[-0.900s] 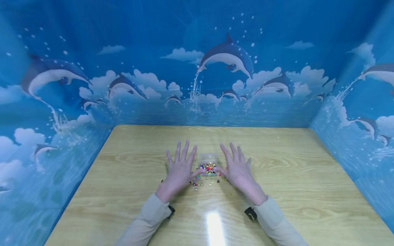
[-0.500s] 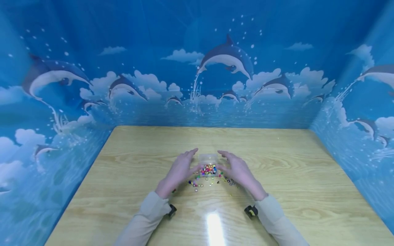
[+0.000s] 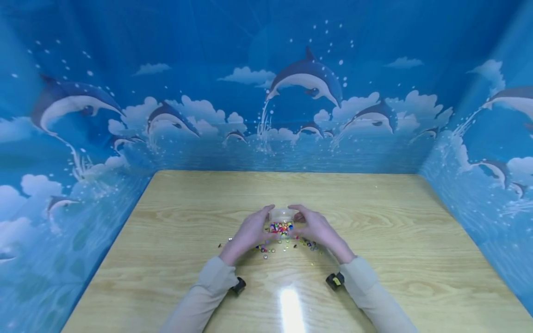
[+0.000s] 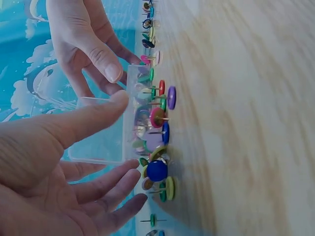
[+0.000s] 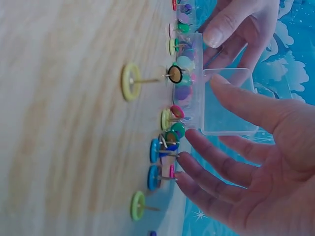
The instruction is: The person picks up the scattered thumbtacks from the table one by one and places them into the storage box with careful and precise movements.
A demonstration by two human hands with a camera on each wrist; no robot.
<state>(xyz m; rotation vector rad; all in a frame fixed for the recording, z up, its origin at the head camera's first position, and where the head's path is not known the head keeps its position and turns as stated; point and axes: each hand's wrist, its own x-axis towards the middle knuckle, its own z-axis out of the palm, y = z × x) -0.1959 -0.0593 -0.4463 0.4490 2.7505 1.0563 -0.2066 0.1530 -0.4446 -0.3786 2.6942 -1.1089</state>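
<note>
A small clear plastic box (image 3: 272, 236) holds a heap of colourful thumbtacks (image 3: 281, 228). Its hinged clear lid (image 4: 96, 142) stands raised at the far side. My left hand (image 3: 251, 228) is at the box's left, thumb over the near rim, with loosely bent fingers beside the wall. Mirroring it, my right hand (image 3: 318, 227) is at the right side, its thumb (image 5: 241, 101) also at the near rim and its fingers spread close to the box. Neither hand's fingers are closed around the box. Loose thumbtacks (image 5: 139, 204) lie between the fingers and the table.
Scattered thumbtacks (image 3: 265, 256) lie in front of and beside the box on the wood-grain table (image 3: 395, 231). A blue curtain (image 3: 208, 152) printed with dolphins rises behind the table and along both sides. Dark wrist cameras (image 3: 238, 286) sit below each sleeve.
Both hands first were spread flat with fingers pointing forward. They have turned inward, bent their fingers and moved closer to the box from both sides.
</note>
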